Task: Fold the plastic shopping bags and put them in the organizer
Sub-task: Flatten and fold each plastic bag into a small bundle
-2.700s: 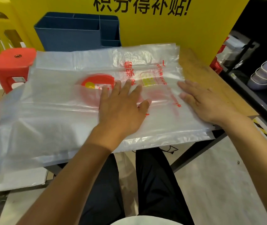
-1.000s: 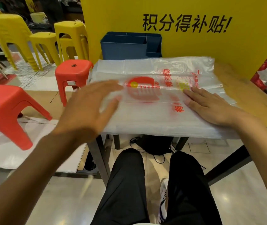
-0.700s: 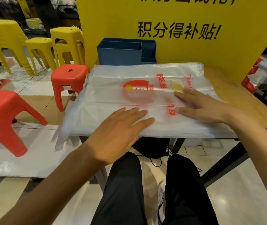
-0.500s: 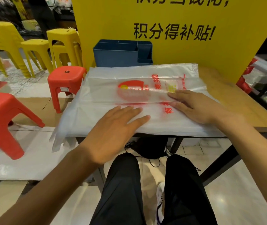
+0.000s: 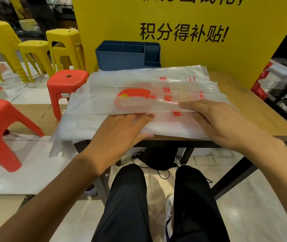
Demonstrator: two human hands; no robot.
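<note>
Since half a second ago the left hand has slid forward along the near part of the plastic bag, so that its fingertips now touch the lower edge of the folded band of plastic that carries the red logo; before, they lay short of that edge. Right hand has shifted only slightly and lies flat on the right portion of the same band, fingers extended toward the left, pressing the layers down. Neither hand grips anything: both lie with fingers straight on the film, and whether any fingertip has slipped beneath the fold edge cannot be determined. Bag position: spread across the wooden table, folded lengthwise at least once, with its left end hanging off the table's left edge. Judgement: the lengthwise fold is being flattened or a further one prepared, and the task is at an early stage, as the bag is far too wide for storage. Blue organizer stands at the back of the table against the yellow sign, just behind the bag's far edge, and no bag can be seen in its compartments from this angle. Red stool stands on the floor beside the table's left side, with yellow stools further back.
</note>
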